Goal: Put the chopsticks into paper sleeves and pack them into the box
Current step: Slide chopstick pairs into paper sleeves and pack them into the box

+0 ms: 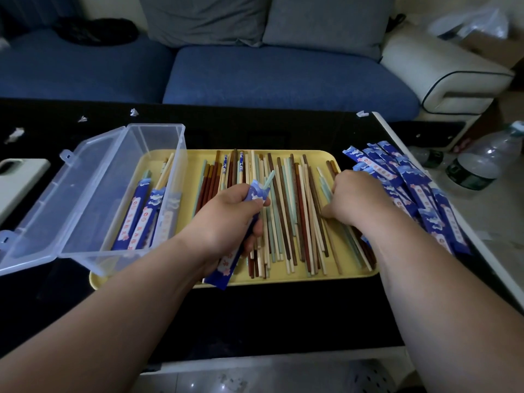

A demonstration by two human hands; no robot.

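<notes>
My left hand (226,214) grips a blue paper sleeve (224,268) over the yellow tray (312,154); a pale green chopstick (269,178) sticks out of the sleeve's top. My right hand (357,197) reaches down onto the loose chopsticks (286,211) at the tray's right side, fingers curled among them; whether it holds one is hidden. The clear plastic box (119,177) stands open on the tray's left end, with several sleeved chopsticks (141,217) inside. A pile of empty blue sleeves (411,188) lies right of the tray.
The tray sits on a black table (255,313). A white phone-like object (19,180) lies at the far left. Plastic bottles (479,163) stand on the floor at right. Paper scraps (17,134) dot the table's back edge. A blue sofa (255,75) is behind.
</notes>
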